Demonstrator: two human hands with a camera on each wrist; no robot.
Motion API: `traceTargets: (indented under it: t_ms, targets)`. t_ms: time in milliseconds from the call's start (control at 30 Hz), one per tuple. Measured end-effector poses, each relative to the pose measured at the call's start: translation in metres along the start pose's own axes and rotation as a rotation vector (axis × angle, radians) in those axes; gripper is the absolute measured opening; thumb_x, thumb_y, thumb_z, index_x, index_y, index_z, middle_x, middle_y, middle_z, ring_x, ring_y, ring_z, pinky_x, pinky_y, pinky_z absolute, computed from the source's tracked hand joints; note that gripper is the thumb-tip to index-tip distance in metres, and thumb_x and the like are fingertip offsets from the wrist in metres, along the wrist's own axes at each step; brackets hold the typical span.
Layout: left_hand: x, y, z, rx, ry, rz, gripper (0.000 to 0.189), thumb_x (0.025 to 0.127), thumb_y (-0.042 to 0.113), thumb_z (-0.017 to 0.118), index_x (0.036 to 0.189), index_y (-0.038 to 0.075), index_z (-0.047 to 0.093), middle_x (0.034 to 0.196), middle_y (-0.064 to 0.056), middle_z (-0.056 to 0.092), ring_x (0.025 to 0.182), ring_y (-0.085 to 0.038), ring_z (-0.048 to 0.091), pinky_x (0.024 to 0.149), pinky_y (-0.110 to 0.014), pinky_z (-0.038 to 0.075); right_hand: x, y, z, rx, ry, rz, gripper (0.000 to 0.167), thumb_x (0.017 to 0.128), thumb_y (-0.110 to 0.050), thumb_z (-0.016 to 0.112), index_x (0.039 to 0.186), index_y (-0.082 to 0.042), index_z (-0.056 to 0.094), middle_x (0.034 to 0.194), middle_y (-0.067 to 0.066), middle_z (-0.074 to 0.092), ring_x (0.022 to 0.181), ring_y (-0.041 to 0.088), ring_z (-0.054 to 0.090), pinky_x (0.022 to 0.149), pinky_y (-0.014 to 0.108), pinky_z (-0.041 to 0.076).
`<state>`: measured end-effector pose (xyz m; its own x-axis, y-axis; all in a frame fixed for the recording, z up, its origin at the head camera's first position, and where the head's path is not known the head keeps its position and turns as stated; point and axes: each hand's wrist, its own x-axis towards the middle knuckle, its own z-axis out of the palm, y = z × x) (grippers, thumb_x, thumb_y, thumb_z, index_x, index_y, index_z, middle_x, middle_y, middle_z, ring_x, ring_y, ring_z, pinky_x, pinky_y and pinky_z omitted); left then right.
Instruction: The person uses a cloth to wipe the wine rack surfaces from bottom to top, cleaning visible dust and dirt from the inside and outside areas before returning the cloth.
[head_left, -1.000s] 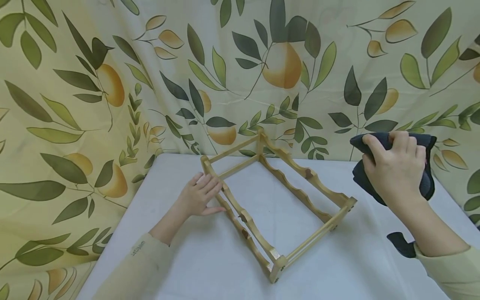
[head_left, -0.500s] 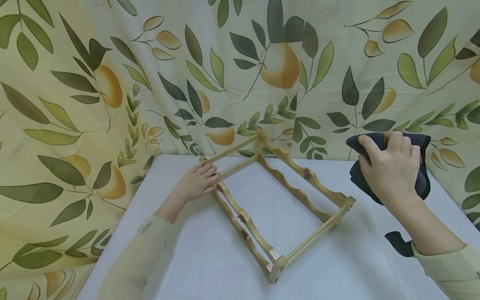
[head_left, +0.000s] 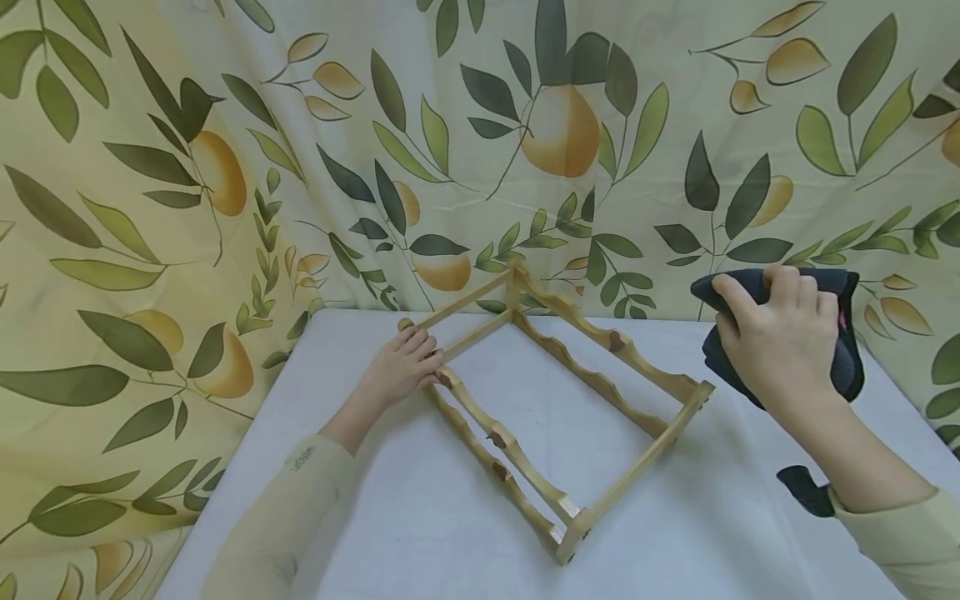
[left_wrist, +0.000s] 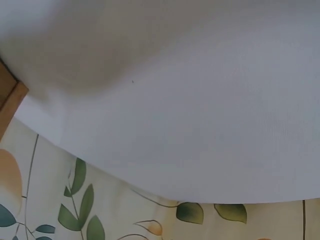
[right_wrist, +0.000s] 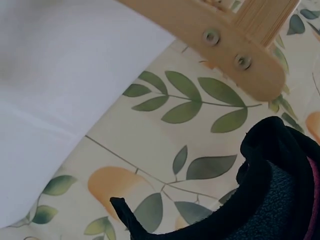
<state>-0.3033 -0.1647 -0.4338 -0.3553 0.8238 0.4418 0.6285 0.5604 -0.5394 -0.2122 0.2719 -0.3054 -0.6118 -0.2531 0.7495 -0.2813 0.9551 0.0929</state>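
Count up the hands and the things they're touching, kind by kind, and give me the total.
Wooden rack: 1
Folded dark fabric: 1
Hands: 2, the left hand at the rack and the right hand gripping the fabric
Total: 4
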Motion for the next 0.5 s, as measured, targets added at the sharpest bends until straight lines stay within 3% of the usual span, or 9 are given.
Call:
traceTargets:
  t_ms: [300,500]
  targets:
    - [0.002,0.019,-0.005,0.039,0.118,-0.028,0.040,0.086,0.050,0.031,0.088,0.013,0.047,0.090,-0.003,0.046,0.089,-0.022,0.046,0.085,-0.034,0.036,-0.001,0.001,-0.001,0.005,0.005,0.009,0.032,0.081,-0.003,0.055,0.112,-0.010,0.050,0.101,0.030,0.036,0.085,0.045,0.036,0.063,0.053,0.028]
    - [0.006,0.034,-0.009,0.015,0.175,-0.060,0.046,0.095,0.047,0.019,0.089,0.012,0.048,0.087,-0.003,0.047,0.083,-0.022,0.047,0.084,-0.036,0.038,-0.001,0.003,-0.001,0.009,0.025,0.010,0.032,0.081,-0.003,0.055,0.112,-0.010,0.050,0.102,0.031,0.037,0.086,0.045,0.035,0.064,0.054,0.028]
